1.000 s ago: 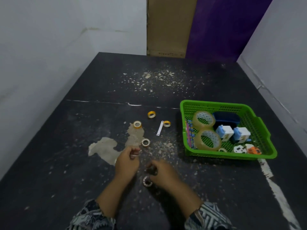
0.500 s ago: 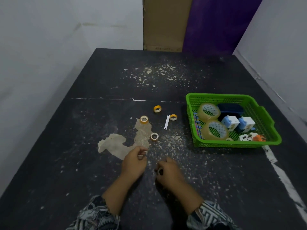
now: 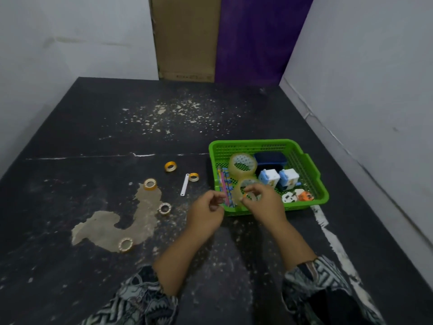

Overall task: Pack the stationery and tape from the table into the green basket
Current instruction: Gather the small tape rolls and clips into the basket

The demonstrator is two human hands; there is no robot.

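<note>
1. Hands first: the right hand [image 3: 262,202] is over the near edge of the green basket [image 3: 314,181], thumb and fingers pinched on a small tape ring [image 3: 250,196] with an orange rim.
2. The left hand [image 3: 206,213] is curled loosely just outside the basket's near-left corner; whether it holds anything, I cannot tell.
3. Inside the basket lie two large clear tape rolls [image 3: 242,163], one partly hidden behind the right hand, a bundle of coloured pencils [image 3: 223,184] along the left wall, a dark blue box [image 3: 270,159] at the back, two white-and-blue sharpeners [image 3: 278,179] side by side, and two small erasers [image 3: 296,197] near the front right corner.
4. Out on the dark surface [image 3: 70,137], well left of the basket, five small tape rolls remain: a yellow roll [image 3: 170,166], a second yellow roll [image 3: 194,177] touching a white strip [image 3: 184,187], a pale yellow roll [image 3: 150,184], a white patterned roll [image 3: 164,209], and another patterned roll [image 3: 125,245] nearest the person.
5. The three rolls farthest left sit on or at the edge of a worn tan patch [image 3: 105,228] in the surface.
6. Patterned sleeves [image 3: 140,299] cover both forearms at the bottom of the view.
</note>
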